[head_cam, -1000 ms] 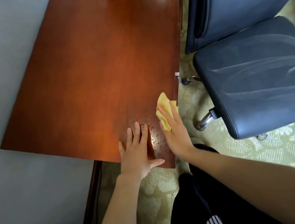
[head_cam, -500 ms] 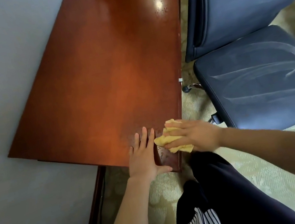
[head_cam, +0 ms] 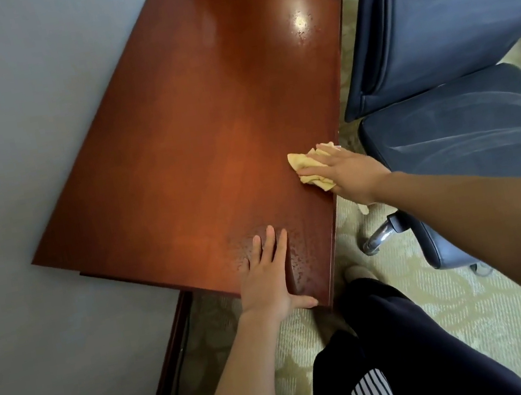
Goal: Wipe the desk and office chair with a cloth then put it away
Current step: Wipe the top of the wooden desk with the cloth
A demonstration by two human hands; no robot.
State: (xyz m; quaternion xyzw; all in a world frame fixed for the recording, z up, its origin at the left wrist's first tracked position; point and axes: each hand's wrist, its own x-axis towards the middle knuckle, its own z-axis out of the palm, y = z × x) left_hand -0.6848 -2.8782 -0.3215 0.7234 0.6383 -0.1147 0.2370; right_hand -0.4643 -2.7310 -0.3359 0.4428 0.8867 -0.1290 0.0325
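Note:
A glossy reddish-brown wooden desk (head_cam: 192, 132) runs from the near corner up toward the far end. My left hand (head_cam: 268, 279) lies flat on its near corner, fingers straight, thumb over the front edge. My right hand (head_cam: 345, 170) presses a crumpled yellow cloth (head_cam: 303, 163) onto the desk's right edge with straight fingers. To the right stands a dark blue office chair: its seat (head_cam: 471, 139) bears pale wipe streaks and its backrest (head_cam: 447, 0) stands behind it.
A grey wall (head_cam: 12, 119) borders the desk's left side. Patterned green carpet (head_cam: 473, 309) covers the floor. The chair's chrome base leg (head_cam: 377, 237) reaches toward the desk. My dark trousers (head_cam: 399, 340) fill the lower middle, close to the desk corner.
My right hand has slid the cloth from the near corner farther up along the desk's right edge. My left hand stays planted on the corner.

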